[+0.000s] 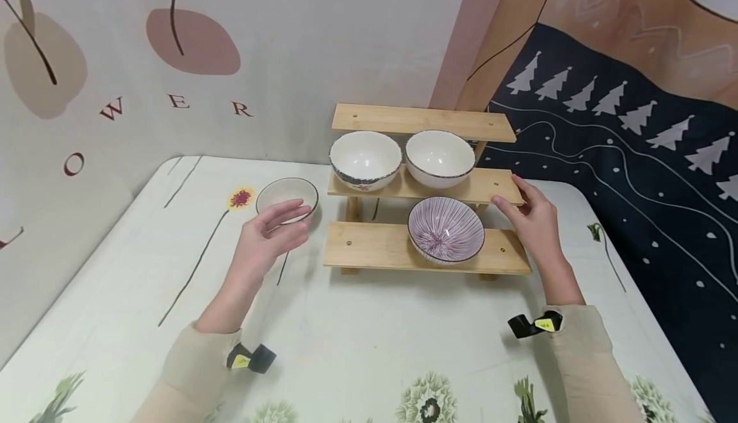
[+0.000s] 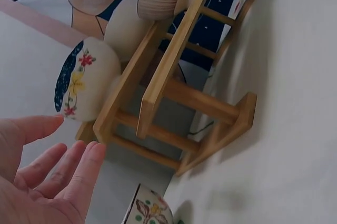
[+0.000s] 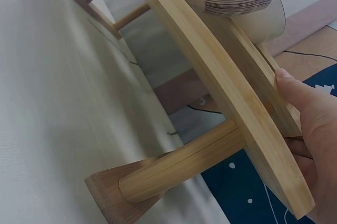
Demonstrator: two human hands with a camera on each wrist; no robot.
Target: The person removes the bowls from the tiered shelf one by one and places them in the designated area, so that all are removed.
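Observation:
A wooden tiered rack [image 1: 426, 248] stands on the table. Its middle board bears a white bowl with a dark patterned rim [image 1: 366, 159] and a plainer white bowl [image 1: 441, 157]. On the lowest board sits a purple-striped bowl [image 1: 446, 229]. My right hand [image 1: 536, 218] grips the right end of the middle board, thumb on the near side; the right wrist view shows its fingers [image 3: 300, 148] partly hidden behind the wood. To the rack's left, my left hand [image 1: 271, 237] hovers in front of a small bowl [image 1: 288, 187], partly covering it. That hand's fingers are loosely spread around nothing.
The rack's top board [image 1: 423, 122] bears no bowl. A flower-printed cloth [image 1: 357, 346] covers the table. Behind are a pale printed hanging [image 1: 323, 45] and, at the right, a dark one with white trees [image 1: 623, 160].

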